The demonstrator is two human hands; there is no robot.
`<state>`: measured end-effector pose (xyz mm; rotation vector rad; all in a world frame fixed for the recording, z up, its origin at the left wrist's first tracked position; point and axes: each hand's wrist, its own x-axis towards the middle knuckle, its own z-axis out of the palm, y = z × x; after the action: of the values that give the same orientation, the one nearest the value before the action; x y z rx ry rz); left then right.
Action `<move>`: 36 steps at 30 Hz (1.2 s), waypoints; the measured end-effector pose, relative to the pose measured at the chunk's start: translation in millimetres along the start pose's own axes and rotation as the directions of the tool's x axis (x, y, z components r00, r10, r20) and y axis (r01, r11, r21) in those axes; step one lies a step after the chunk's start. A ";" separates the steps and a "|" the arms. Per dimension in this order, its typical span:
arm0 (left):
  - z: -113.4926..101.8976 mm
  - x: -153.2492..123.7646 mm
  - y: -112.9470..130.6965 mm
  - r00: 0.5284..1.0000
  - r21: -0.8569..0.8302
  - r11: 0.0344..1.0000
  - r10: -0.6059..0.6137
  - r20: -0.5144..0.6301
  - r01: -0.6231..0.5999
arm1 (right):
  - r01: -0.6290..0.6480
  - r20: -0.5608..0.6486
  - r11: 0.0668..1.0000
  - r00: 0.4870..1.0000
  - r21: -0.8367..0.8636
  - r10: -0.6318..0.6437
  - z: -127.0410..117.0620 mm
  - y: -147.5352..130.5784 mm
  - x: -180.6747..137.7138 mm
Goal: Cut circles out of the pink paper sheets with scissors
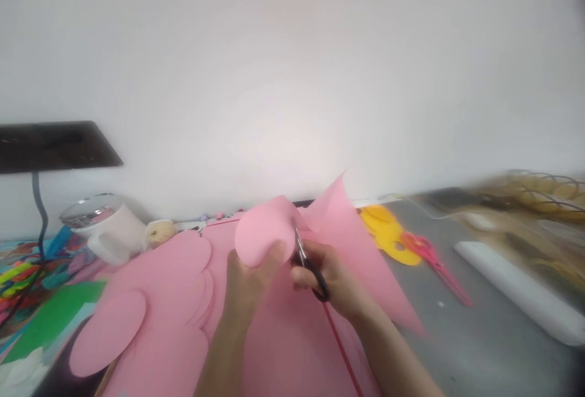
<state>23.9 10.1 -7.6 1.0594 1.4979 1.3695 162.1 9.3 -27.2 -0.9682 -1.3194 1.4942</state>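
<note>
My left hand (247,284) pinches a rounded pink paper piece (262,232) and holds it up. My right hand (336,281) grips black-handled scissors (307,263) whose blades point up into the pink sheet (347,232) beside that piece. Both hands hover over a large pink sheet (292,342) lying on the table. Several cut pink rounded shapes (159,293) lie to the left of my left hand.
Yellow cut-outs (388,232) and pink-handled scissors (434,260) lie on the grey table at right, with a white roll (516,290) beyond. A white jar with a silver lid (107,226), a black lamp (50,144), green paper (55,315) and colourful scraps sit at left.
</note>
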 end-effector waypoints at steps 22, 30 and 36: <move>4.9 2.5 -4.3 0.999 -0.095 0.995 0.037 -0.028 -0.040 | -0.050 0.001 0.999 0.999 -0.007 0.050 5.6 -2.9 -1.0; 8.9 -2.7 -1.2 0.997 -0.086 0.994 0.070 -0.011 -0.071 | 0.100 0.005 0.995 0.995 -0.010 -0.100 3.0 -4.2 2.1; 8.7 -2.5 -1.3 0.998 -0.118 0.991 0.057 -0.001 -0.057 | 0.109 0.014 0.994 0.994 -0.001 -0.109 2.4 -2.5 1.7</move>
<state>32.8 10.3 -9.4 1.0358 1.3764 1.4770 159.6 10.4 -24.4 -0.8744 -1.3618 1.4196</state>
